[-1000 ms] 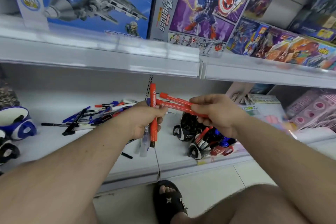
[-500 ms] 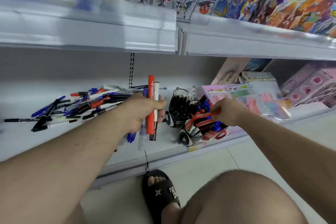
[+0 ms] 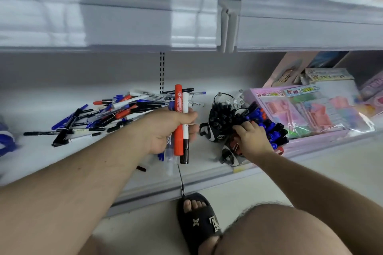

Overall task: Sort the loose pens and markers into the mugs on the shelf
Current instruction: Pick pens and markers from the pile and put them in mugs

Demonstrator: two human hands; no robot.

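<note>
Left hand (image 3: pixel 165 130) gripping markers (image 3: pixel 178 122) upright, right hand (image 3: pixel 251 137) over mug (image 3: pixel 228 154) — its fingers' grip hidden.

You can read almost nothing here. The black rubber slipper (image 3: pixel 199 221) on your foot carries a white letter "A" and a white four-pointed flower sign. The print on the red marker (image 3: pixel 178 120) and on the pink toy packet (image 3: pixel 298 107) is too blurred to read.

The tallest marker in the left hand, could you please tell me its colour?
Red marker, gripped upright in the left hand; head view.
</note>
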